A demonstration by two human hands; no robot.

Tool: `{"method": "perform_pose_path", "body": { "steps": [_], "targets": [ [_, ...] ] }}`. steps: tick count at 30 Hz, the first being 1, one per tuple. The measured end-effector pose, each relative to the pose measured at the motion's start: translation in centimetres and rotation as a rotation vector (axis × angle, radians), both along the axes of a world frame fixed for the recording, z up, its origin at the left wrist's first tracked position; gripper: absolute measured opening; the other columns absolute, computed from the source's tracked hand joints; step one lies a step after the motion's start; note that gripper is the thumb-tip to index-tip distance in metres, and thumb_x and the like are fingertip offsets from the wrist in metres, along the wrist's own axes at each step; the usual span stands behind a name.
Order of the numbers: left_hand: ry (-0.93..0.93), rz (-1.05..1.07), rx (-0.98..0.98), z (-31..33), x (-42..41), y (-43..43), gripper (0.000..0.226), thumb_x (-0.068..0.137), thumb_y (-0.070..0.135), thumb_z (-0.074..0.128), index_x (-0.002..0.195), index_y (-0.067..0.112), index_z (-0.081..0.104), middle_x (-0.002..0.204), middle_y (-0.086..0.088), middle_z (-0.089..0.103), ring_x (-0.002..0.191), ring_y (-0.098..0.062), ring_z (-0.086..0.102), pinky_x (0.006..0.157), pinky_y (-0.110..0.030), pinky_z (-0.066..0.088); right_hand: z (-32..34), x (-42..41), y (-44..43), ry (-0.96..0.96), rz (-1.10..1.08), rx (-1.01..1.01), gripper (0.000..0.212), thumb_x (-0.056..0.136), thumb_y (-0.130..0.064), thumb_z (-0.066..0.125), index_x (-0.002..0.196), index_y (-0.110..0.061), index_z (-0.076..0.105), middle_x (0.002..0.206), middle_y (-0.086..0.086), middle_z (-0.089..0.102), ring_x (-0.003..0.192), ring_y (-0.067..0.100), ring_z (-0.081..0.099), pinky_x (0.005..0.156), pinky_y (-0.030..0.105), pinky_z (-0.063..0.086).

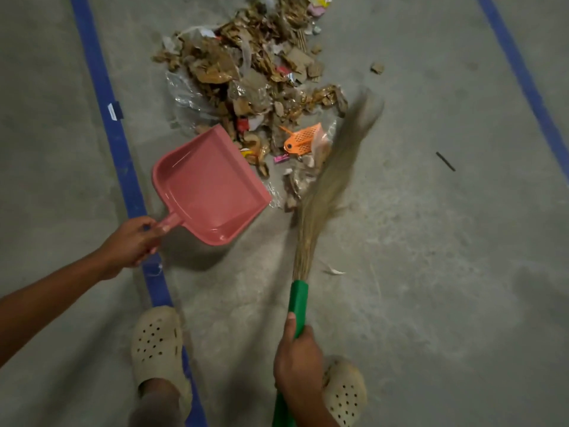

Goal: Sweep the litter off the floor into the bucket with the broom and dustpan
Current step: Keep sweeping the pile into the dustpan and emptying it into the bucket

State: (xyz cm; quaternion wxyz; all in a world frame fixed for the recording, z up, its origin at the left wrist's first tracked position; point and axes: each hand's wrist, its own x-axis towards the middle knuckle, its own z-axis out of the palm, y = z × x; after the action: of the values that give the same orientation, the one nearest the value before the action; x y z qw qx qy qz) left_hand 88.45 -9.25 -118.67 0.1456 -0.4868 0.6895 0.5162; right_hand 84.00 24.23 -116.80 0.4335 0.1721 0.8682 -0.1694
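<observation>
A pile of litter [252, 72], brown paper scraps, clear plastic and wrappers, spreads over the grey floor ahead of me. An orange plastic piece [303, 139] lies at its near edge. My left hand [134, 240] grips the handle of a pink dustpan [209, 186], which is empty and has its mouth towards the near left edge of the pile. My right hand [297, 362] holds the green handle of a grass broom [328, 186]. The broom's bristles lie along the right side of the litter, with the tips blurred. No bucket is in view.
A blue tape line [101, 97] runs along the floor on the left, passing under my left hand. Another blue line [523, 75] runs at the right. My two feet in beige clogs [157, 343] stand near the bottom. A small dark stick [445, 161] lies to the right.
</observation>
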Motion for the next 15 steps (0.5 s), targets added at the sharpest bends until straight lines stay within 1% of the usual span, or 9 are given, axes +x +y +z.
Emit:
{"method": "perform_pose_path", "body": {
  "steps": [5, 9, 12, 15],
  "targets": [
    [0.080, -0.013, 0.043, 0.4, -1.6, -1.2, 0.029, 0.102, 0.019, 0.056, 0.079, 0.003, 0.049, 0.058, -0.016, 0.047, 0.031, -0.010, 0.034, 0.034, -0.015, 0.025, -0.7, -4.3, -3.8, 0.144, 0.130, -0.082, 0.056, 0.099, -0.066, 0.024, 0.103, -0.020, 0.055, 0.087, 0.003, 0.066, 0.081, 0.022, 0.067, 0.078, 0.041, 0.059],
    [0.130, 0.048, 0.088, 2.1, -1.8, -1.6, 0.028, 0.102, 0.017, 0.056, 0.079, 0.004, 0.048, 0.059, -0.018, 0.047, 0.030, -0.012, 0.032, 0.034, -0.014, 0.023, 0.6, -6.4, -4.7, 0.227, 0.164, -0.079, 0.056, 0.097, -0.068, 0.023, 0.102, -0.022, 0.054, 0.083, 0.004, 0.065, 0.076, 0.022, 0.067, 0.075, 0.041, 0.059],
    [0.113, 0.125, 0.120, 3.4, -0.7, -1.9, 0.027, 0.103, 0.017, 0.054, 0.080, 0.005, 0.046, 0.058, -0.018, 0.048, 0.029, -0.013, 0.030, 0.035, -0.014, 0.021, 2.5, -6.9, -4.2, 0.266, 0.190, -0.059, 0.056, 0.095, -0.070, 0.023, 0.100, -0.023, 0.052, 0.079, 0.003, 0.064, 0.071, 0.022, 0.065, 0.071, 0.040, 0.059],
    [0.050, 0.185, 0.133, 4.2, 0.9, -2.2, 0.027, 0.104, 0.017, 0.051, 0.080, 0.005, 0.047, 0.059, -0.017, 0.049, 0.031, -0.014, 0.030, 0.038, -0.014, 0.021, 4.5, -7.2, -3.5, 0.254, 0.310, -0.022, 0.054, 0.097, -0.067, 0.025, 0.106, -0.022, 0.052, 0.081, 0.001, 0.062, 0.071, 0.020, 0.062, 0.067, 0.035, 0.053]
  ]
}}
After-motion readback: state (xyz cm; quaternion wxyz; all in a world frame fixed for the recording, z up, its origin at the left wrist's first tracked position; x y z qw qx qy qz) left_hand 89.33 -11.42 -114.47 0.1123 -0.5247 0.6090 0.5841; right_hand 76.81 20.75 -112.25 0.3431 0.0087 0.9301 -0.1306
